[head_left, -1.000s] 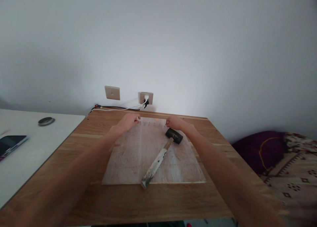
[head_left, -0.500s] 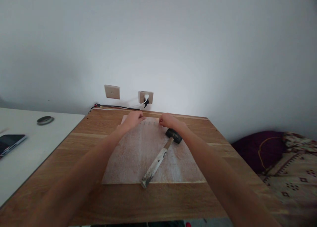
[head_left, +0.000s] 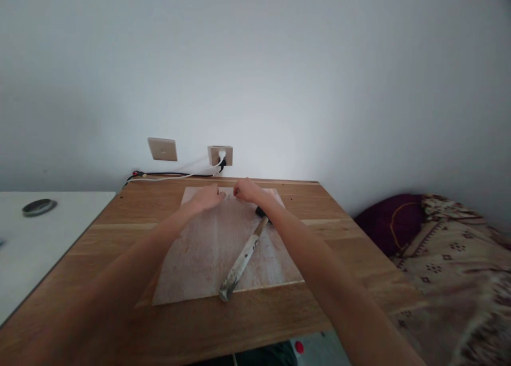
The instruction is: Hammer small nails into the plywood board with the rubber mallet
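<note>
A pale whitewashed board (head_left: pixel 203 249) lies flat on the wooden table (head_left: pixel 120 233). Across it lies a mallet (head_left: pixel 241 259) with a black head and a paint-stained handle; my right forearm covers most of the head. Both hands reach to the board's far edge. My left hand (head_left: pixel 207 197) has its fingers curled in a pinch near the edge. My right hand (head_left: pixel 245 190) is closed in a pinch right beside it. What either pinch holds is too small to make out.
Behind the table, a wall switch (head_left: pixel 162 149) and a socket (head_left: pixel 220 155) with white and black cables. A white surface to the left carries a round dark disc (head_left: pixel 39 206). A dark purple cushion (head_left: pixel 389 219) and patterned fabric (head_left: pixel 459 259) lie at the right.
My right hand has moved left along the board's far edge until it is next to my left hand. The view has shifted, and a phone at the left has left the frame.
</note>
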Demonstrator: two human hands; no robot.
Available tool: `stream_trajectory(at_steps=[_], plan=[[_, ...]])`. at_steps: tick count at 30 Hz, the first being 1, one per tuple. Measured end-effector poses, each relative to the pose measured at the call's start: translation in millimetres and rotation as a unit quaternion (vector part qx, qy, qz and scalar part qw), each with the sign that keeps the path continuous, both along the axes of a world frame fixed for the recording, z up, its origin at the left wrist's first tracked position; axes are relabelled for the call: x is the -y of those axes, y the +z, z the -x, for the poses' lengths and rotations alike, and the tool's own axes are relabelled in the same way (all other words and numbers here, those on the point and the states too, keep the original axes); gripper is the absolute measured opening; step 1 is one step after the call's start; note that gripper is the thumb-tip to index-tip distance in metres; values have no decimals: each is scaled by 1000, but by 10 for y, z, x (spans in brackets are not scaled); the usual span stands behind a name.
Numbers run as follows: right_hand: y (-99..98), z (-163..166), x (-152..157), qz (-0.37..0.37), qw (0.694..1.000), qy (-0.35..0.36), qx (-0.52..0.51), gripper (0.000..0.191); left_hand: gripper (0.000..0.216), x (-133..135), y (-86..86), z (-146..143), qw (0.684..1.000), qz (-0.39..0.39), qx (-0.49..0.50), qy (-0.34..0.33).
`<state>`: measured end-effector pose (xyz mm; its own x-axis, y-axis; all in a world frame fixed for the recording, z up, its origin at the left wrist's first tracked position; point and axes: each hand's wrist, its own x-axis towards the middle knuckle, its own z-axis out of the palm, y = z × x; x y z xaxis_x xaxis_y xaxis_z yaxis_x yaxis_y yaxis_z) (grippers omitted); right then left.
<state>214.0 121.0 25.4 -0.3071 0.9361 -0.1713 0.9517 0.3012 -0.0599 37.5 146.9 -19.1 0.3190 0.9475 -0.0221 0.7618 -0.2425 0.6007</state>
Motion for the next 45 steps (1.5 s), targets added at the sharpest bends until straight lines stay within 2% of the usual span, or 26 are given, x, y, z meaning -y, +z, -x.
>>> stream_trajectory(at_steps=[2, 4, 7, 11, 21, 26, 34, 38, 41, 43, 45], plan=[[14, 43, 6, -20, 1000, -3, -8, 25, 25, 28, 39, -35, 988, -62, -125, -65], [10, 94, 3, -37, 999, -2, -16, 28, 32, 35, 62, -29, 966, -112, -191, -135], [-46, 163, -23, -48, 999, -3, -17, 26, 34, 2, 63, 26, 944, -154, -212, -199], [-144, 193, -55, -57, 998, -3, -13, 24, 31, -50, 42, 71, 932, -167, -221, -234], [-218, 62, 1, -89, 992, 79, -41, 31, 39, -31, 42, 93, 925, -182, -267, -202], [-315, -17, 26, -108, 990, 64, -67, 35, 50, -91, -3, 75, 933, -180, -254, -178], [-289, 99, -7, -114, 987, 38, -111, 29, 31, -101, -64, 110, 943, -186, -193, -198], [-227, 132, 29, -139, 979, 18, -146, 32, 31, -67, -89, 98, 952, -195, -174, -161], [-171, 99, 94, -154, 972, -1, -176, 29, 26, -75, -76, 43, 977, -166, -117, -63], [-139, 56, 156, -159, 967, -13, -196, 27, 23, -71, -56, -20, 992, -129, -3, 18], [-111, 13, 221, -161, 963, -23, -217, 27, 24, -37, -32, -96, 981, -27, 171, 83]])
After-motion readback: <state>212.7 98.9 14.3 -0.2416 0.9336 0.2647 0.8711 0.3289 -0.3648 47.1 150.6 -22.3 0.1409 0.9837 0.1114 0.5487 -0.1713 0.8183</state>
